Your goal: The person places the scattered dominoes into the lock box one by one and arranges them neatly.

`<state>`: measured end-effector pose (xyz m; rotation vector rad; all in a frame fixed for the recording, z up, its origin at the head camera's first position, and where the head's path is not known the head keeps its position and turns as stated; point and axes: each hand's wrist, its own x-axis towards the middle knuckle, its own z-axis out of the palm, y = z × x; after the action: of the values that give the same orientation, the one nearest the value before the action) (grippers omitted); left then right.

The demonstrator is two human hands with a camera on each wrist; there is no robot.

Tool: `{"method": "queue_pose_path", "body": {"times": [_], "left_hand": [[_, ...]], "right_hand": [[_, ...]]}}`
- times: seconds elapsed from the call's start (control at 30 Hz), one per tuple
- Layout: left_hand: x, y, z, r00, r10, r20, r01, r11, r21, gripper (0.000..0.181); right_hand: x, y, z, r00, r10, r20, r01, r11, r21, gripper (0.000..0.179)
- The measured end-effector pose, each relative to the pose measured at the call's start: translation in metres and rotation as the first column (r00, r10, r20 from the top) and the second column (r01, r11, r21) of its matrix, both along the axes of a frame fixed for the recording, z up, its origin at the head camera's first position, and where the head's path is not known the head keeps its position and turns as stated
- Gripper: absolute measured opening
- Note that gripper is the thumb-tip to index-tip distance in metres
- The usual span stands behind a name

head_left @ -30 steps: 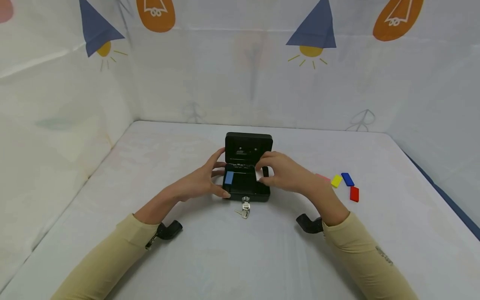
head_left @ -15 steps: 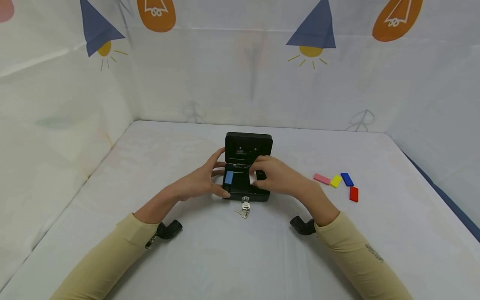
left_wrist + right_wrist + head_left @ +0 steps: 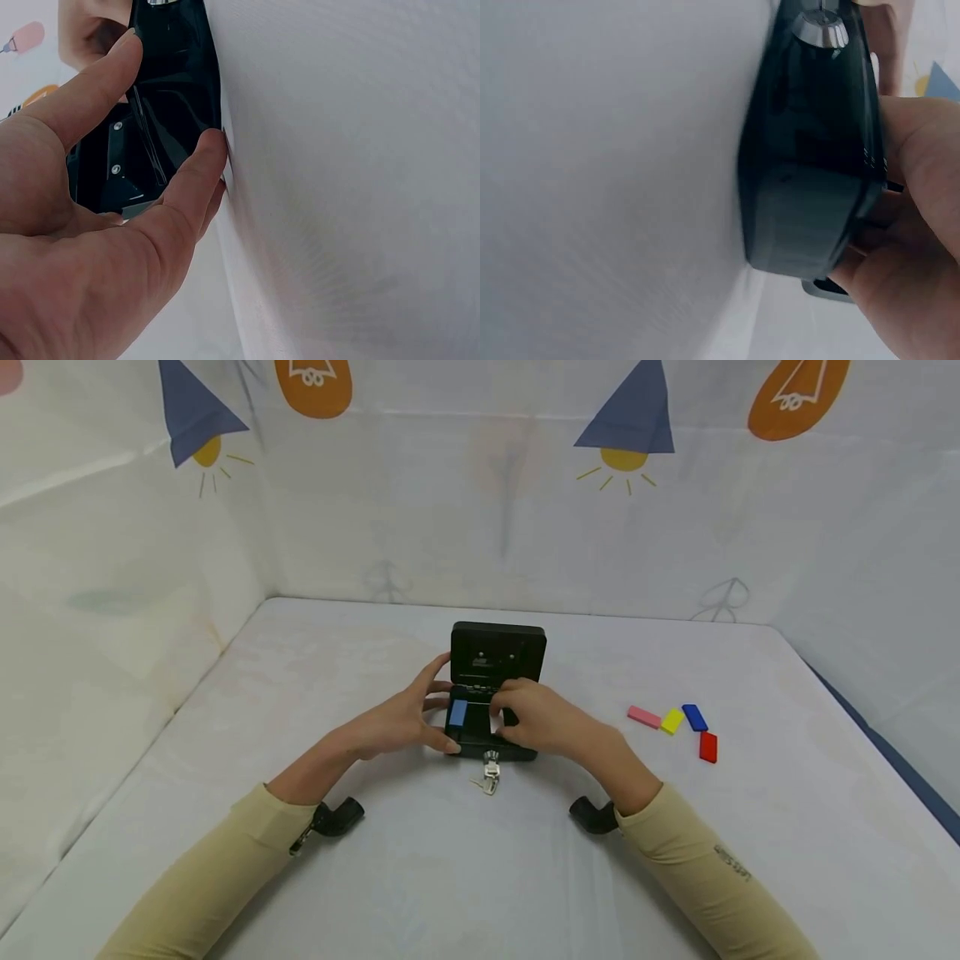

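Observation:
A small black cash box (image 3: 498,656) stands on the table with its lid raised. My left hand (image 3: 397,722) holds its left side, thumb at the front corner and fingers along the side; the left wrist view shows these fingers (image 3: 196,169) touching the black wall. Inside the box, a blue block (image 3: 458,713) lies at the left end. My right hand (image 3: 543,714) reaches into the box and pinches a white block (image 3: 496,722) between thumb and fingers, to the right of the blue one. In the right wrist view, the box wall hides these fingertips.
A key ring with keys (image 3: 491,777) hangs from the lock at the box's front. To the right lie a pink block (image 3: 644,717), a yellow block (image 3: 672,721), a blue block (image 3: 694,717) and a red block (image 3: 708,747). White printed cloth (image 3: 420,510) rises behind the table.
My right hand has moved left inside the box, carrying the white block towards the blue one. The left hand has stayed on the box. The pink block has come into full view.

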<state>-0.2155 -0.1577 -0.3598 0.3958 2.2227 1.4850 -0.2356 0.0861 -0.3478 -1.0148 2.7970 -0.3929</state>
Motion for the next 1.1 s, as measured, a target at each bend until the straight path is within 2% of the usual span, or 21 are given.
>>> {"method": "queue_pose_path", "body": {"times": [0.3, 0.53, 0.8, 1.1], "left_hand": [[0.0, 0.001, 0.001, 1.0, 0.005, 0.007, -0.005, 1.0, -0.001, 0.128], [0.0, 0.001, 0.001, 1.0, -0.003, 0.006, 0.003, 1.0, -0.002, 0.127], [0.001, 0.0, 0.001, 1.0, -0.011, 0.001, 0.011, 1.0, 0.0, 0.127], [0.001, 0.0, 0.002, 1.0, -0.018, -0.004, 0.018, 1.0, -0.005, 0.126]], "right_hand": [[0.0, -0.003, -0.004, 0.999, 0.021, -0.031, -0.021, 1.0, 0.003, 0.018], [0.004, -0.004, -0.001, 0.999, 0.023, -0.036, -0.023, 1.0, 0.014, 0.02], [0.011, -0.006, 0.005, 0.996, 0.065, -0.055, -0.062, 0.997, 0.054, 0.022], [0.014, -0.009, 0.003, 0.994, 0.1, -0.049, -0.093, 0.988, 0.12, 0.04]]}}
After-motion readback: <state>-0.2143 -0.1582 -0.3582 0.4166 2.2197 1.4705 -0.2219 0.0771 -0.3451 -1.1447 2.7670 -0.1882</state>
